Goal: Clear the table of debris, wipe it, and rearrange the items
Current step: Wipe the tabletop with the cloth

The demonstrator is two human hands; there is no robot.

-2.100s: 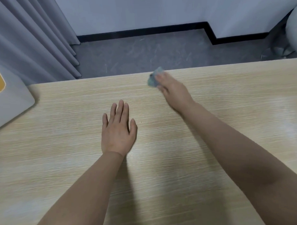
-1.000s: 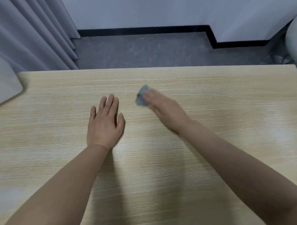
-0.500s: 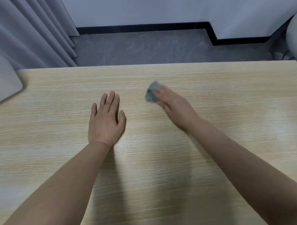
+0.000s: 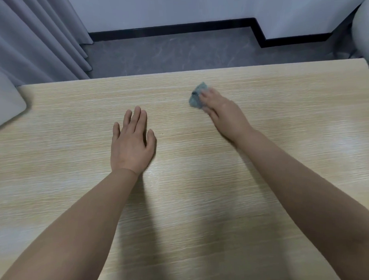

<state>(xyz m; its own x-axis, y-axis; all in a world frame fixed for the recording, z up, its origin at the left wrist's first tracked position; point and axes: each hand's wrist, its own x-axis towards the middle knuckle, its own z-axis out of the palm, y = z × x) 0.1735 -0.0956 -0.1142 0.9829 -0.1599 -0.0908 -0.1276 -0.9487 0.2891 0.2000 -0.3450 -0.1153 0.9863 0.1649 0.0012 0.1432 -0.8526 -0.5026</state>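
Flat and spread on the pale wood-grain tabletop (image 4: pixel 75 164): left hand (image 4: pixel 131 144), holding nothing. Pressing a small crumpled grey-blue cloth (image 4: pixel 195 96) against the surface near the far edge: right hand (image 4: pixel 224 114), fingers over its near part. Likely soft, light, easily bunched; best held under flat fingers. Well apart from the left hand.

Left hand (image 4: pixel 131 146) flat, palm down, fingers straight and close together, thumb a little apart; forearm bare, reaching in from lower left. Right hand (image 4: pixel 224 113) farther forward and to the right, palm down, fingers blurred and pressing down at the tips; right forearm bare, stretched in from the lower right corner.
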